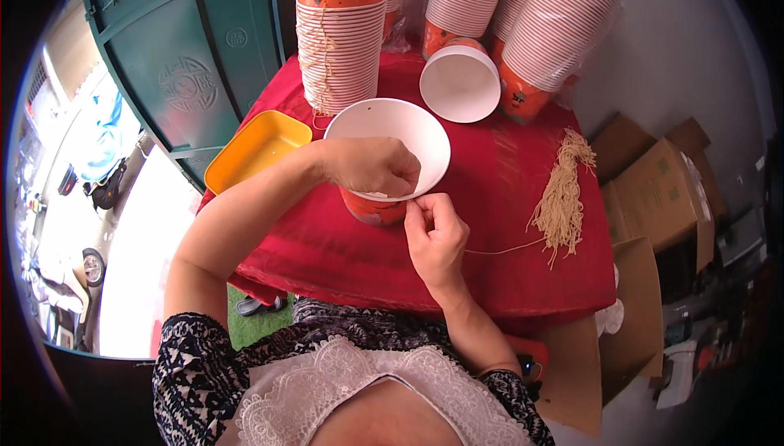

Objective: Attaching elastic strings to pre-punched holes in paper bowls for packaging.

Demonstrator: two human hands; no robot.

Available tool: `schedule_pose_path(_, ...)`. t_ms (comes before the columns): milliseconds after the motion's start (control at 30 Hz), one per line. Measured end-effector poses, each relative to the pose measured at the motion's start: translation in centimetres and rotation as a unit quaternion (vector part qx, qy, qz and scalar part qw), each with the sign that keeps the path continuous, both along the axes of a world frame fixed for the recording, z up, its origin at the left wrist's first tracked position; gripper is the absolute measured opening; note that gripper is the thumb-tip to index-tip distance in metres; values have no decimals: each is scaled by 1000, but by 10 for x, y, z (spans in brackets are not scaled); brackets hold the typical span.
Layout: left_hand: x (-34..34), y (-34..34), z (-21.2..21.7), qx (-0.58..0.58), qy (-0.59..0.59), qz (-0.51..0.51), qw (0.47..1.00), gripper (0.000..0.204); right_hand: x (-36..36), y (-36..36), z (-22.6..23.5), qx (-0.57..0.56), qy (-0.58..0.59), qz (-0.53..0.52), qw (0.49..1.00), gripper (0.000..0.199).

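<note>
A large paper bucket (388, 122), white inside and orange printed outside, stands on the red-covered table in front of me, its mouth tipped toward me. My left hand (371, 164) reaches over the rim into its mouth with the fingers curled closed; what they hold, if anything, is hidden. Just outside the near rim, my right hand (437, 238) pinches a thin beige string. From the right hand this string (508, 251) runs across the cloth to a loose bundle of strings (562, 193) at the table's right.
Behind the bucket rises a tall stack of nested buckets (339, 58) with strings hanging down its side. Another bucket (460, 84) lies on its side before further wrapped stacks (559, 25). A yellow tray (260, 150) sits at left. Cardboard boxes (657, 201) stand beyond the table's right edge.
</note>
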State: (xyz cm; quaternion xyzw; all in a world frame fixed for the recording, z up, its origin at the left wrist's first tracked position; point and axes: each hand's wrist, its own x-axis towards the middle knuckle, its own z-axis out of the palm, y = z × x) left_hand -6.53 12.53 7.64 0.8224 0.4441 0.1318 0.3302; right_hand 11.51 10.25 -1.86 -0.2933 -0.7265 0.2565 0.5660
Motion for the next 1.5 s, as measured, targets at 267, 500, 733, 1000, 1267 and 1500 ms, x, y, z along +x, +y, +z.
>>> schedule_pose_path(267,-2,1,0,-47,-27,45,998,16,4,-4,-1,-57,9,31,998,9)
schedule_pose_path(500,-5,-1,7,-73,-20,34,997,22,6,-8,0,-94,33,29,995,8)
schedule_pose_path(733,-2,-6,12,-6,-9,49,999,21,12,-9,2,-96,33,0,995,5)
schedule_pose_path(1000,5,-28,1,255,-100,89,958,13,13,-12,-2,-140,58,39,988,4)
schedule_pose_path(1267,0,-93,16,316,-149,164,922,9,40,20,2,1,-47,-92,995,2)
schedule_pose_path(1500,-33,-157,3,378,-199,308,850,11,122,83,12,110,-390,-359,841,54)
